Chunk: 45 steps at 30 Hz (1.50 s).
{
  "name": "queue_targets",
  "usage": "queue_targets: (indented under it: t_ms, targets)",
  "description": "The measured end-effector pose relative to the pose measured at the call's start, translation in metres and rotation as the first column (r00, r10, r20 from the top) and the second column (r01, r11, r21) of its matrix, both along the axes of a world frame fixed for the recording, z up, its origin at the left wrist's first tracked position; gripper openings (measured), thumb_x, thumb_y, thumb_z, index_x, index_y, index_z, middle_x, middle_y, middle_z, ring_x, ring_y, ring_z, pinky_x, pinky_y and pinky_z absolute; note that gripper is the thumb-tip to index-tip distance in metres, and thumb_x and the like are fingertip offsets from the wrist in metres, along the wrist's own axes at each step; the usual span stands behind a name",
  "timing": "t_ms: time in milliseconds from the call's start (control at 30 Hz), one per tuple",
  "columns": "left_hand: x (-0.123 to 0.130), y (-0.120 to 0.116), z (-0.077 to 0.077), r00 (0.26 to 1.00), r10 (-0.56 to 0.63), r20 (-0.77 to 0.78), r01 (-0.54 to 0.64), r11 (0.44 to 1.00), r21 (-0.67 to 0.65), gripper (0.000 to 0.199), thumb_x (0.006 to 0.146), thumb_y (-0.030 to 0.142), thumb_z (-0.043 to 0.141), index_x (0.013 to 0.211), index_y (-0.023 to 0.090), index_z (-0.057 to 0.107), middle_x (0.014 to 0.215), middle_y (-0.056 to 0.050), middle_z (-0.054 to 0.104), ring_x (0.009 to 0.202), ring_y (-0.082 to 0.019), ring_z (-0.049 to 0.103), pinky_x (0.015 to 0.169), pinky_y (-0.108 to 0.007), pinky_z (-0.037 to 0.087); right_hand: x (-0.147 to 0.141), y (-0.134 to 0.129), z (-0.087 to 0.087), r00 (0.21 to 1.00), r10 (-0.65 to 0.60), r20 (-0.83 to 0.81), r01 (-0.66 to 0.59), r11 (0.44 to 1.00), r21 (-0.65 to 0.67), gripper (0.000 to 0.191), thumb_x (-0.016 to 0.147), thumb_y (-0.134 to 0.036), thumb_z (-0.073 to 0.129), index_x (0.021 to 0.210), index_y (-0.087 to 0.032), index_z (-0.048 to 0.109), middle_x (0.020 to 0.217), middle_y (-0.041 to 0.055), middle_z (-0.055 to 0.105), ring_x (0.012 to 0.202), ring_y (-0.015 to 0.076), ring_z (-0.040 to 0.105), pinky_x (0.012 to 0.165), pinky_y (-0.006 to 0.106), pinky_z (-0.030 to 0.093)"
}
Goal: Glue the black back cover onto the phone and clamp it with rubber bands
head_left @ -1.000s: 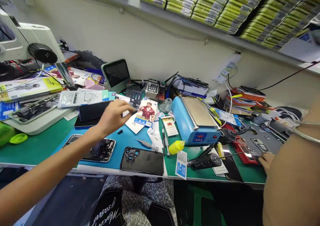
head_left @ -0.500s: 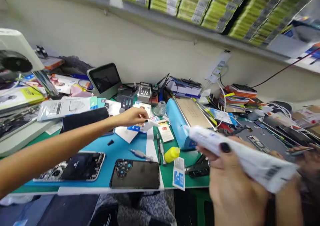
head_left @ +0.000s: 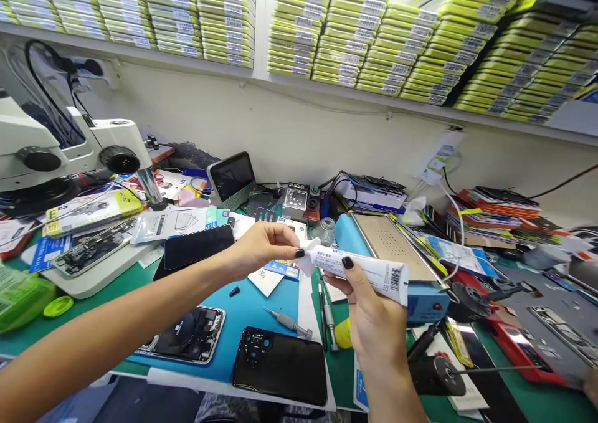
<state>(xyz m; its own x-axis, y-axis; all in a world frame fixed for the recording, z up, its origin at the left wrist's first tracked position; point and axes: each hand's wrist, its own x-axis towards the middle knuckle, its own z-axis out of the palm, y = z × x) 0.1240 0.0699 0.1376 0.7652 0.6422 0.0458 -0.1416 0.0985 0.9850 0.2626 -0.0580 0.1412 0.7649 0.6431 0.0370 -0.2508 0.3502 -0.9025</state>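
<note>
A white squeeze tube (head_left: 380,275) with printed text and a barcode lies in my right hand (head_left: 374,323), the thumb pressed on its side. Its narrow end points left. There my left hand (head_left: 268,248) pinches a thin white piece of tissue (head_left: 306,260) against the tip, so the tip itself is partly hidden. Below my hands, a black phone back cover (head_left: 280,365) with camera openings rests on the blue mat (head_left: 224,301). To its left is an opened phone (head_left: 199,336) with its inner parts showing, partly covered by my left forearm.
A grey screwdriver (head_left: 287,322) lies on the mat. A blue heating plate machine (head_left: 380,236) stands behind the tube. On the left is a white microscope (head_left: 84,149). Shelves above hold stacked yellow packs (head_left: 299,27). Part of another person's hand (head_left: 592,379) shows at the right edge.
My right hand has brought the tube leftward from the right side, and the tissue in my left hand now meets its tip. The head view has shifted, showing more shelf and the microscope.
</note>
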Motion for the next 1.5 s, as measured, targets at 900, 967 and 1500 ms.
queue_targets:
  t_ms: [900,967,1500]
  targets:
    - [-0.042,0.02,-0.026,0.675,0.424,-0.603,0.234,0.652,0.721,0.017,0.077,0.028,0.063,0.09,0.018,0.069,0.094,-0.009,0.071,0.093,-0.026,0.063,0.083,-0.033,0.044,0.031,-0.112,-0.028,0.964,-0.245,0.101,0.234,0.966,0.115,0.012,0.076,-0.022,0.075,0.087,-0.025,0.07,0.085,-0.0045,0.07,0.079,0.0147,0.07,0.065,0.025,0.061]
    - [-0.061,0.006,-0.04,0.588,0.482,-0.65,0.268,0.642,0.718,0.01,0.073,0.028,0.066,0.071,0.018,0.068,0.079,-0.009,0.067,0.079,-0.024,0.061,0.073,-0.033,0.044,0.028,-0.114,-0.036,0.973,-0.223,0.064,0.215,0.97,0.114,0.015,0.074,-0.024,0.076,0.088,-0.023,0.07,0.084,-0.0029,0.069,0.075,0.0158,0.07,0.06,0.025,0.061]
    - [-0.049,-0.065,-0.036,0.724,0.353,-0.593,0.224,0.693,0.685,0.021,0.09,0.038,0.054,0.099,0.023,0.065,0.094,-0.006,0.071,0.085,-0.02,0.065,0.075,-0.029,0.05,0.014,-0.121,-0.055,0.959,-0.079,-0.273,0.098,0.994,0.056,0.023,0.065,-0.03,0.084,0.081,-0.022,0.07,0.074,0.0002,0.074,0.056,0.0147,0.069,0.045,0.021,0.058]
